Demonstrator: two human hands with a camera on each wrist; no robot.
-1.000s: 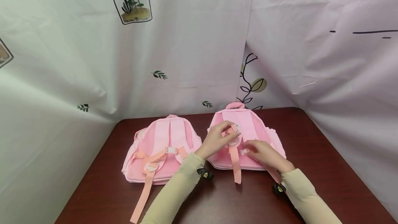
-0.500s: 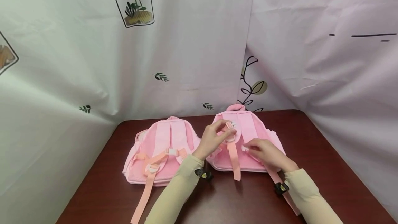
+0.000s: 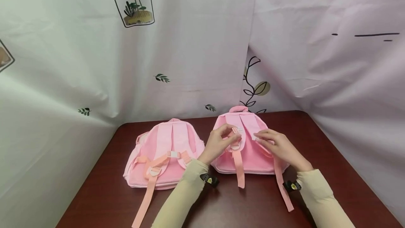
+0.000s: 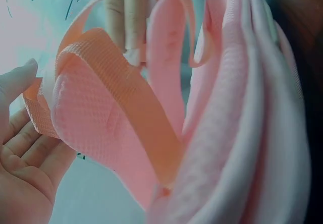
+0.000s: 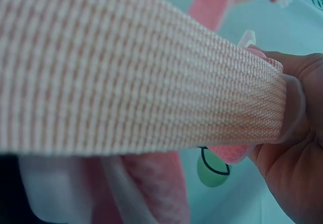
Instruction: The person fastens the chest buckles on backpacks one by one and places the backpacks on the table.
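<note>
A pink backpack (image 3: 253,164) stands on the right, its strap side toward me. My left hand (image 3: 218,145) pinches the small buckle (image 3: 235,130) on its left shoulder strap; in the left wrist view, orange webbing (image 4: 38,108) passes between thumb and fingers. Lifted off the bag, the right shoulder strap (image 3: 250,124) has its lower end in my right hand (image 3: 278,147). Up close in the right wrist view, those fingers hold it by a pale plastic adjuster (image 5: 295,108), where orange webbing (image 5: 202,93) loops through. The two hands are a short gap apart.
To the left stands a second pink backpack (image 3: 167,143), its chest buckle (image 3: 173,154) fastened across the straps. Loose webbing tails (image 3: 238,171) hang over the dark red table (image 3: 240,207). A printed white curtain (image 3: 190,52) encloses the back and sides.
My right hand has moved up and right, raising the right shoulder strap off the bag; its webbing tail now hangs in the open. The left hand keeps its hold, with only slight movement.
</note>
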